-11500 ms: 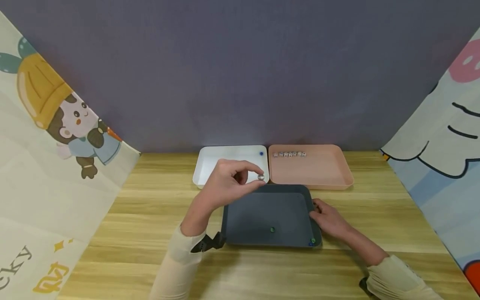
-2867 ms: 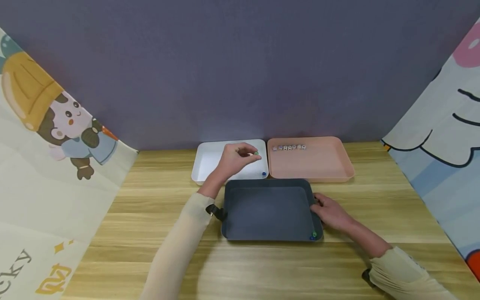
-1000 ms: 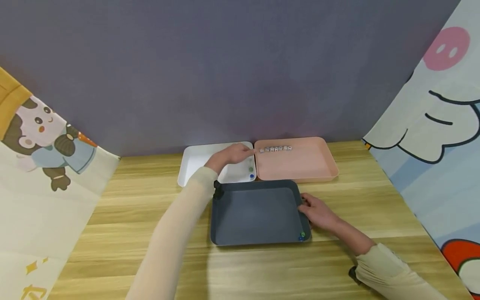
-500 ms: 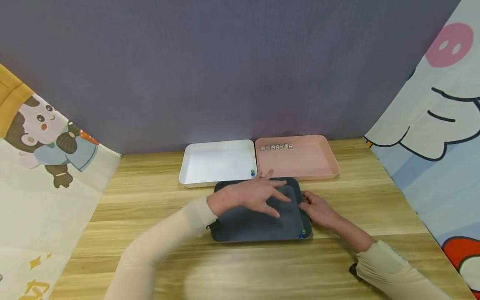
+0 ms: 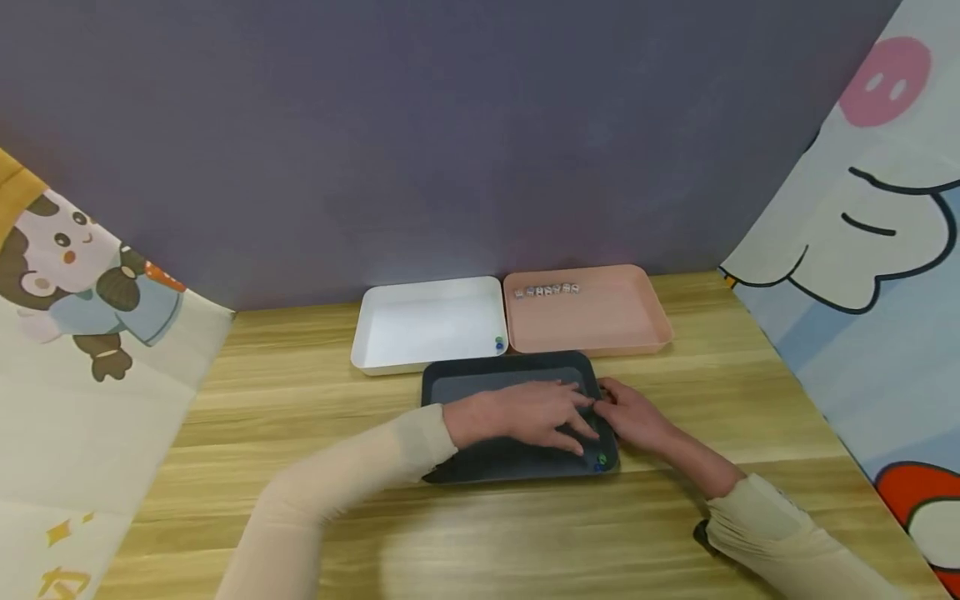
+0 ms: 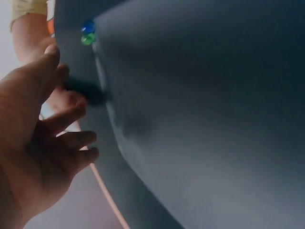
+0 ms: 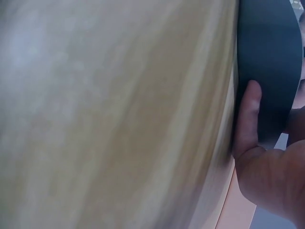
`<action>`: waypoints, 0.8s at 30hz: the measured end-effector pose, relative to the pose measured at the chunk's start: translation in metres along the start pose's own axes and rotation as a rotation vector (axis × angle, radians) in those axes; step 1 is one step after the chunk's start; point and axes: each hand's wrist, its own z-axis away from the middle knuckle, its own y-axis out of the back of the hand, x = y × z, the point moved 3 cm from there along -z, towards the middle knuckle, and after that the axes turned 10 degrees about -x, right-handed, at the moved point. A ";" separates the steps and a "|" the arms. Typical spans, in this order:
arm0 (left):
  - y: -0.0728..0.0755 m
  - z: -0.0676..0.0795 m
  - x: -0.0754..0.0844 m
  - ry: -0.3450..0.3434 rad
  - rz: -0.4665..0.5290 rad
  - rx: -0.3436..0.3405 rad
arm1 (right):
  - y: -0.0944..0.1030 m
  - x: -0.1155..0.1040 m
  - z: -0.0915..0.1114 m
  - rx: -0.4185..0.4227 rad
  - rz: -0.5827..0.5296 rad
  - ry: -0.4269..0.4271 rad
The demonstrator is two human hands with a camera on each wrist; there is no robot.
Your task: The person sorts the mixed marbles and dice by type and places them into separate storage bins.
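Observation:
My left hand hovers over the dark grey tray, fingers loosely spread and holding nothing. In the left wrist view its fingertips hang near the tray's raised edge, short of a green marble and a blue marble. This pair sits together in the tray's near right corner. With its thumb against the outer wall, my right hand grips the tray's right side. Behind, the white tray bears another green marble beside a blue marble in its near right corner.
A pink tray stands right of the white one, with a row of several small white dice along its back left. Both trays lie behind the dark one on the wooden table. A grey wall rises behind.
My left hand set a green marble beside the blue one in the white tray, then came back over the dark tray, moving toward its right side. My right hand keeps its hold.

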 end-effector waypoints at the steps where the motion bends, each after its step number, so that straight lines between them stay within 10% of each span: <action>1: -0.001 -0.002 0.001 0.000 -0.019 0.013 | 0.000 -0.001 0.000 0.003 0.004 0.005; 24: -0.023 -0.025 0.011 -0.058 -0.247 0.030 | 0.000 0.001 -0.003 0.024 0.025 0.042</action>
